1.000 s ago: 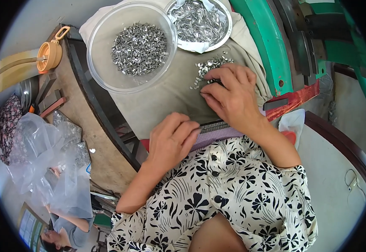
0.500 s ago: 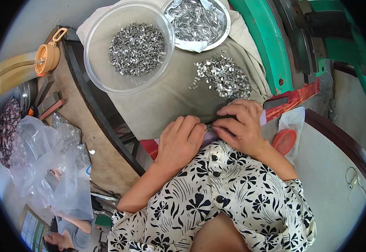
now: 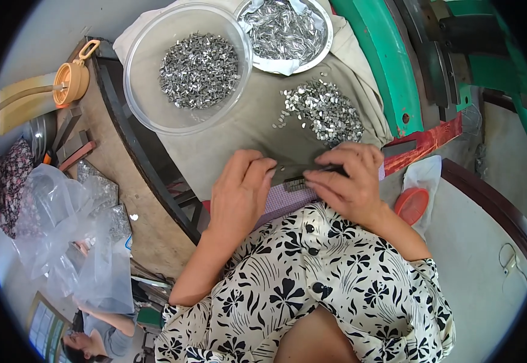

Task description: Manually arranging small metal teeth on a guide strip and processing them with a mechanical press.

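Note:
My right hand (image 3: 351,184) is closed on a narrow dark strip (image 3: 296,184), which lies low over the near edge of the cloth and carries a greenish-grey row along it. Its fingers cover the strip's right end. My left hand (image 3: 239,190) is apart from the strip, to its left, with thumb and index finger drawn together; whether a small piece sits between them is hidden. Just right of those fingertips shows a tiny pale speck (image 3: 281,169). Beyond my right hand, a loose heap of small flat silvery metal pieces (image 3: 327,115) is spread on the grey-green cloth (image 3: 215,160).
A clear plastic tub (image 3: 131,91) of small metal bits stands far left, beside a metal bowl (image 3: 329,45) of slender silvery pieces. Green machinery (image 3: 378,66) borders the right. A red round lid (image 3: 411,204) lies right; plastic bags (image 3: 63,212) and another person (image 3: 109,333) are left.
My left hand has moved left, away from my right hand, uncovering the strip's left part. My right hand keeps its hold almost in place.

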The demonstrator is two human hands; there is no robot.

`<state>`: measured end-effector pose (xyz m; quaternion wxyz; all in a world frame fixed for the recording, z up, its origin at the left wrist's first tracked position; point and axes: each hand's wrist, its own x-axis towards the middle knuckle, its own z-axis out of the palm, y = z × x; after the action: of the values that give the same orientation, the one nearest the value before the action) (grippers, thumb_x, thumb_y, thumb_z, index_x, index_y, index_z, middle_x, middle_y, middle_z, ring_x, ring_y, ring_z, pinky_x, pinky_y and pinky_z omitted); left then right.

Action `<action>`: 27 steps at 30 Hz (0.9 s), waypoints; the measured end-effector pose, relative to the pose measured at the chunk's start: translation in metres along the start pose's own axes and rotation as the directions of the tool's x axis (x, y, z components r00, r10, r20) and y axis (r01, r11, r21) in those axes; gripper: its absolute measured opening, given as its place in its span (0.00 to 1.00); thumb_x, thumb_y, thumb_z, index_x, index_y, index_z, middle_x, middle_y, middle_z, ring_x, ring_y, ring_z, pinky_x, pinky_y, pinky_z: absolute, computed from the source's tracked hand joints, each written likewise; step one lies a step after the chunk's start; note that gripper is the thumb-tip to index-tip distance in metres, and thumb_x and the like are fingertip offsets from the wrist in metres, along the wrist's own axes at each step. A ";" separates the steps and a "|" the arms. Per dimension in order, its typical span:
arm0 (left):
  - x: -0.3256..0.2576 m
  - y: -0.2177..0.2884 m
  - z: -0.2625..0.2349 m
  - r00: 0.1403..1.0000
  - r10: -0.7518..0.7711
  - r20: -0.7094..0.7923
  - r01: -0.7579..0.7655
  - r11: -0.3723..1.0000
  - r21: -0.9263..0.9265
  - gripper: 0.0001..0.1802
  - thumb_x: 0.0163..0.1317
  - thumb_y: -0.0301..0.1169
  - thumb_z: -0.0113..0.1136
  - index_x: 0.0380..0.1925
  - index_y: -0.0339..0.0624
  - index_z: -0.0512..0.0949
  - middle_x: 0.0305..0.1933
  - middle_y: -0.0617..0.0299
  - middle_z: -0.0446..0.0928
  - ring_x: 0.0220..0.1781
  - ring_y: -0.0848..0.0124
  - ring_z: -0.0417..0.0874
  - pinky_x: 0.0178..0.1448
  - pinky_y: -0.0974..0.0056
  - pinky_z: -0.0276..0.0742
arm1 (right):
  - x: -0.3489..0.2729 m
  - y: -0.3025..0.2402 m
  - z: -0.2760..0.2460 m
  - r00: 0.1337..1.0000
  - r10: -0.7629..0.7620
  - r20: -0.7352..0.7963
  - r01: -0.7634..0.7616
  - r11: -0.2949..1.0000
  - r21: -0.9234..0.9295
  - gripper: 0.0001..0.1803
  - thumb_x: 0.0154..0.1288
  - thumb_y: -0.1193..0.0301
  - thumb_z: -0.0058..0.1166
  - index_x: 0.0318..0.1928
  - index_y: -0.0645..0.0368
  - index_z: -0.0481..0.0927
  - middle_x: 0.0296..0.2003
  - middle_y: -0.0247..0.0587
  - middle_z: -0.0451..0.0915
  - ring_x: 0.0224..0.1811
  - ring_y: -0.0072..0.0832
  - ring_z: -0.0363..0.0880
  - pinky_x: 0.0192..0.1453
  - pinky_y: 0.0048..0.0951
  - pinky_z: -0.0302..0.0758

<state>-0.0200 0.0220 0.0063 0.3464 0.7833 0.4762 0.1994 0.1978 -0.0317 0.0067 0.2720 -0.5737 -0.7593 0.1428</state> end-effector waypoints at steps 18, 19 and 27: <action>0.005 0.007 0.012 0.997 0.056 -0.044 -0.052 0.995 0.081 0.09 0.51 0.24 0.71 0.34 0.42 0.81 0.38 0.61 0.76 0.39 0.60 0.79 0.39 0.57 0.75 | 0.059 0.017 0.002 0.998 0.036 0.046 -0.033 0.998 -0.054 0.12 0.52 0.75 0.67 0.39 0.50 0.87 0.48 0.34 0.78 0.56 0.39 0.72 0.60 0.42 0.61; 0.005 0.007 0.012 0.998 0.049 -0.037 -0.046 0.996 0.078 0.09 0.52 0.25 0.70 0.34 0.41 0.81 0.39 0.61 0.76 0.39 0.59 0.79 0.40 0.57 0.75 | 0.060 0.017 0.002 0.999 0.039 0.033 -0.038 0.998 -0.040 0.11 0.52 0.75 0.67 0.38 0.50 0.86 0.48 0.34 0.78 0.56 0.39 0.72 0.60 0.42 0.61; -0.007 0.002 0.003 0.998 0.057 -0.022 -0.055 0.996 0.069 0.08 0.56 0.25 0.67 0.36 0.40 0.80 0.42 0.59 0.75 0.41 0.58 0.79 0.42 0.56 0.76 | 0.067 0.016 0.009 0.997 -0.004 0.075 0.008 0.998 -0.061 0.12 0.50 0.74 0.69 0.38 0.49 0.87 0.49 0.32 0.79 0.57 0.40 0.72 0.62 0.41 0.60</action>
<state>-0.0198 0.0145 0.0051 0.3077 0.8053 0.4647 0.2022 0.1925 0.0374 0.0080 0.2262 -0.5738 -0.7746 0.1399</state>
